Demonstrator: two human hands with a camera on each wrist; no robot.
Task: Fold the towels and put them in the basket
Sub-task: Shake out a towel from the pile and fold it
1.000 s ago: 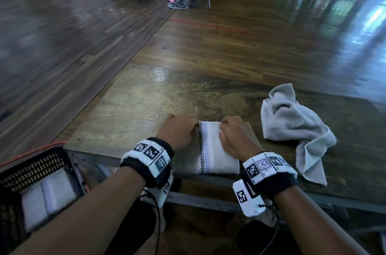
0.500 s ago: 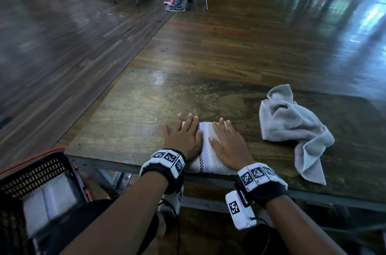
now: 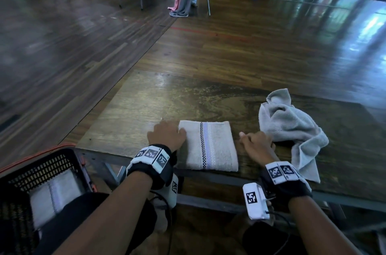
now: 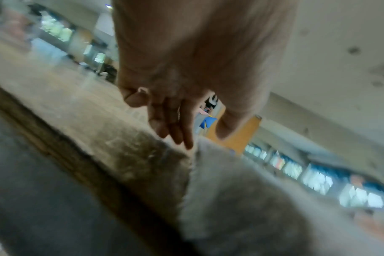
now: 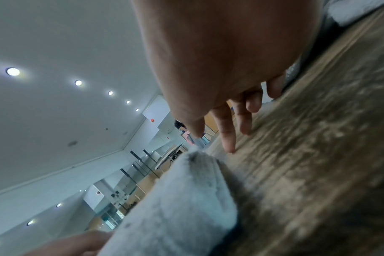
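We see the wooden counter (image 3: 146, 108) with its near edge running just ahead of our wrists. Beside its near left corner, lower than the top, stands a black basket (image 3: 41, 167) with a folded white towel (image 3: 52, 194) already lying inside. On the counter toward the right edge lies a crumpled grey towel (image 3: 290, 127), unfolded, one end trailing to the near edge. At the middle of the near edge rests the folded striped towel (image 3: 208, 146), a neat rectangle with a checked band and a pale stripe running from front to back, its near side flush with the counter's edge.

Our left hand (image 3: 167, 134) sits at the left side of the striped towel, holding nothing; in the left wrist view its fingers (image 4: 182, 128) are straight and point down at the counter right by the towel's edge. Our right hand (image 3: 255, 144) rests between the striped towel and the grey one, apart from the first and just beside the second; its fingers (image 5: 227, 135) hang loosely spread toward the counter, gripping nothing.
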